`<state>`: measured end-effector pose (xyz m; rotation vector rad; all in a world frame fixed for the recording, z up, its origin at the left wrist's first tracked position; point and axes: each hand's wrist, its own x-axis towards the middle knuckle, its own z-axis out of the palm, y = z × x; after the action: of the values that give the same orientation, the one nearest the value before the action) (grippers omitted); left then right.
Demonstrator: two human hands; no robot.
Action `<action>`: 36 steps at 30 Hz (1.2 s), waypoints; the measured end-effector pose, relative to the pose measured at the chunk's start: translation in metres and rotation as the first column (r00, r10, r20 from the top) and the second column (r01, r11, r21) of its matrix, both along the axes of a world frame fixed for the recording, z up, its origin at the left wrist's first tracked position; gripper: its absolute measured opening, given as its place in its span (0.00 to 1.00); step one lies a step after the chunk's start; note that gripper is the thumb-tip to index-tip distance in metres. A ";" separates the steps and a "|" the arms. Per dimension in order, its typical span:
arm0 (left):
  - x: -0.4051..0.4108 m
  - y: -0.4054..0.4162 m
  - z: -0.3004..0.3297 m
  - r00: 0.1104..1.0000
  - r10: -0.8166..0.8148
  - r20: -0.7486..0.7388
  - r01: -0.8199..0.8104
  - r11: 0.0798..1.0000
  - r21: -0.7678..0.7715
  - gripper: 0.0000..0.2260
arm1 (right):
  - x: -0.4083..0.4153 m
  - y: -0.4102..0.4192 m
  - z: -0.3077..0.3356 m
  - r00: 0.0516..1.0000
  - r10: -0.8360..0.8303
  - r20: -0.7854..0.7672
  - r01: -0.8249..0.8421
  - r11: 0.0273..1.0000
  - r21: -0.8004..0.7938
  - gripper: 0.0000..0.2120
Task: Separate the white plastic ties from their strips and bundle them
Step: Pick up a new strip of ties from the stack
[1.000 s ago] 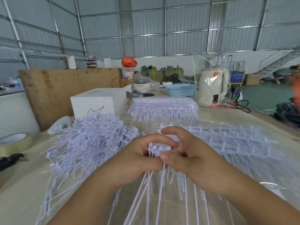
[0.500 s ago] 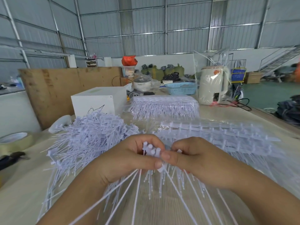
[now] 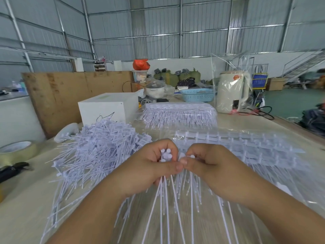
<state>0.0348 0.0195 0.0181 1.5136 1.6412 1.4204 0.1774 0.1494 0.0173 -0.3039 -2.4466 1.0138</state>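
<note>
1. Since the earlier frames, the 2 hands have moved up and a little apart, and the loose tails of the ties now hang straight down toward 6 o'clock.
2. The left hand (image 3: 149, 166) has its fingers curled tight round a small bundle of ties (image 3: 166, 155). The round white heads stick out of the top of the fist.
3. The right hand (image 3: 207, 164) pinches a few more white tie heads (image 3: 190, 156) between thumb and fingers, just beside the left thumb. The 2 thumbs touch.
4. A big messy pile of loose ties (image 3: 100, 148) lies on the bench (image 3: 21, 199) at 9 o'clock from the hands.
5. Strips of ties (image 3: 246, 147) lie on clear plastic at 2 o'clock, just behind the right hand.
6. A packed stack of ties (image 3: 179, 115) sits at 12 o'clock, farther back.
7. A white box (image 3: 105, 110) stands at 11 o'clock, and a roll of tape (image 3: 15, 150) lies at the far left edge.
</note>
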 end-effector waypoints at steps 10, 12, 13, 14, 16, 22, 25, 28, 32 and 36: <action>-0.005 0.005 -0.003 0.966 0.238 0.095 -0.253 0.949 0.191 0.14 | -0.005 0.003 -0.005 0.948 -0.112 -0.299 0.079 0.990 -0.118 0.10; -0.005 0.004 -0.002 0.984 0.160 0.072 -0.169 0.976 0.140 0.08 | -0.005 0.003 -0.006 0.972 0.006 -0.233 -0.041 0.989 -0.145 0.01; -0.003 0.004 -0.002 0.993 0.102 0.063 -0.109 0.987 0.121 0.07 | -0.006 0.002 -0.008 0.978 0.062 -0.197 -0.092 0.985 -0.144 0.06; -0.001 0.004 -0.003 0.998 0.030 0.057 -0.036 0.993 0.108 0.09 | -0.007 0.002 -0.010 0.981 0.117 -0.157 -0.138 0.982 -0.131 0.11; 0.002 0.003 -0.003 0.995 -0.099 0.033 0.097 0.993 0.069 0.12 | -0.008 0.001 -0.012 0.981 0.170 -0.089 -0.179 0.977 -0.111 0.23; 0.001 0.000 -0.003 0.982 -0.188 -0.006 0.187 0.977 -0.099 0.10 | -0.008 0.001 -0.011 0.976 0.212 -0.048 -0.215 0.973 -0.081 0.27; -0.002 0.000 -0.004 0.979 -0.206 0.004 0.205 0.974 -0.092 0.08 | -0.005 -0.001 -0.008 0.975 0.223 -0.006 -0.223 0.974 -0.040 0.19; -0.006 -0.003 -0.002 0.976 -0.212 0.054 0.215 0.975 -0.062 0.06 | 0.000 0.002 -0.004 0.986 0.155 0.057 -0.158 0.986 0.053 0.29; -0.013 -0.008 0.001 0.968 -0.222 0.121 0.223 0.975 0.005 0.07 | 0.004 0.010 -0.001 0.988 0.151 0.032 -0.151 0.989 -0.004 0.29; -0.014 -0.009 0.000 0.946 -0.256 0.200 0.257 0.966 0.023 0.07 | 0.003 0.007 0.004 0.992 0.123 0.004 -0.123 0.992 0.005 0.21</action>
<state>0.0206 0.0106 0.0179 1.4668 1.2749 1.3753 0.1809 0.1562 0.0212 -0.1546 -2.4963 1.0580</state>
